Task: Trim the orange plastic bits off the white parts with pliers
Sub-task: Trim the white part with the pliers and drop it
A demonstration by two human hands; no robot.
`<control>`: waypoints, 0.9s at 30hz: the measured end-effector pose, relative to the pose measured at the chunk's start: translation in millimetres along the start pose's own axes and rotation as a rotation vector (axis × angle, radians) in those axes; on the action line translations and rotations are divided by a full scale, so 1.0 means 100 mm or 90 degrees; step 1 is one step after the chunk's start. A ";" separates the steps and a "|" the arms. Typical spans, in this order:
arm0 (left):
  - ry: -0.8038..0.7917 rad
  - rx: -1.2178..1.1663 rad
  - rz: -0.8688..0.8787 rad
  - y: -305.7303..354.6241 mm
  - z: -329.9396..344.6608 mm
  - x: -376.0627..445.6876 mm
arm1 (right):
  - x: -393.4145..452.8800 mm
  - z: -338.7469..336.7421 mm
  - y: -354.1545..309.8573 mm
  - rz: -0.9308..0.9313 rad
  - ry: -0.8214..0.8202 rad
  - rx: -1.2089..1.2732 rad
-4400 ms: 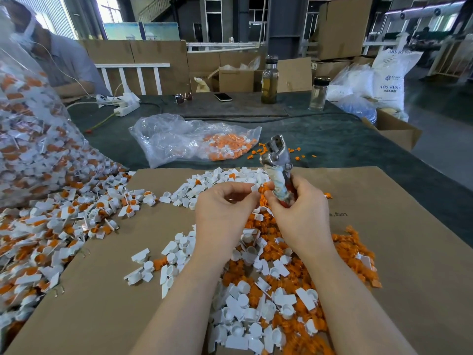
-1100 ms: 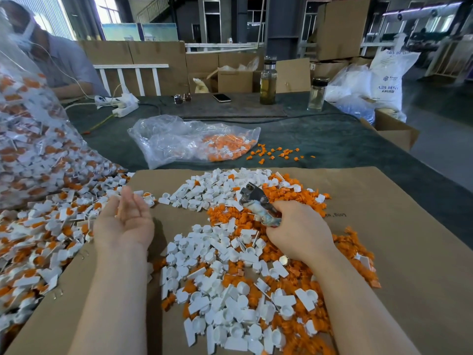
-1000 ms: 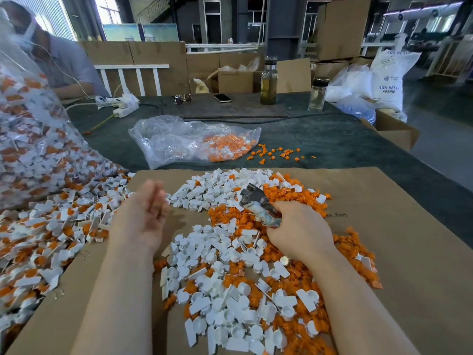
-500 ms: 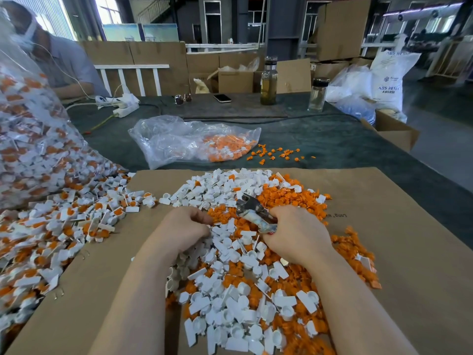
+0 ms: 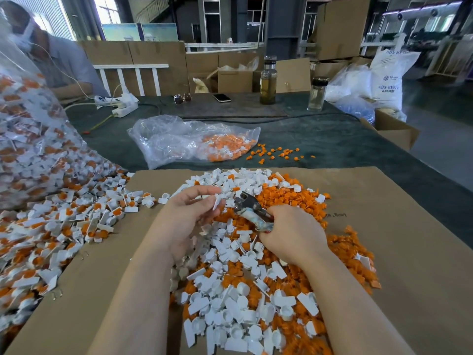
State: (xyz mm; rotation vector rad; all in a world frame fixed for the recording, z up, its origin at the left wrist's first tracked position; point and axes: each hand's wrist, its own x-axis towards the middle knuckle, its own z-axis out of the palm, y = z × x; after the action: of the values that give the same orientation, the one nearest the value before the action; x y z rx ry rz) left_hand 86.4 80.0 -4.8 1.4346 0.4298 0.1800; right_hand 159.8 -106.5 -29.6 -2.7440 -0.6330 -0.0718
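Observation:
My left hand [image 5: 185, 217] is raised over the pile and pinches one white part [image 5: 217, 203] at its fingertips. My right hand [image 5: 291, 233] grips the handles of the pliers [image 5: 249, 207], whose metal jaws point left toward that part, a short gap away. Beneath both hands lies a heap of trimmed white parts [image 5: 230, 298] mixed with cut orange bits [image 5: 289, 198] on a brown cardboard sheet [image 5: 399, 252]. Untrimmed white parts with orange centres [image 5: 64, 226] are spread out on the left.
A big clear bag of untrimmed parts [image 5: 28, 139] bulges at the left. A smaller clear bag with orange bits [image 5: 194, 143] lies beyond the cardboard on the green table, loose orange bits [image 5: 276, 152] beside it. Two bottles [image 5: 268, 80], a phone and a power strip stand farther back; another person sits far left.
My left hand reached to the untrimmed parts at the left, came back to the middle and now holds up a white part. My right hand with the pliers stayed low over the pile.

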 end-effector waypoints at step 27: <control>0.041 -0.116 0.038 -0.02 0.39 -0.06 | -0.03 -0.16 -0.03 -0.019 0.179 0.501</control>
State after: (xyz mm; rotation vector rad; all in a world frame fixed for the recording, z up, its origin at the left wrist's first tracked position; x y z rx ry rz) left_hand 95.6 41.8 -2.6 1.2659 0.4129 0.3072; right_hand 155.8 -110.5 -13.4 -1.9212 -0.4845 -0.1697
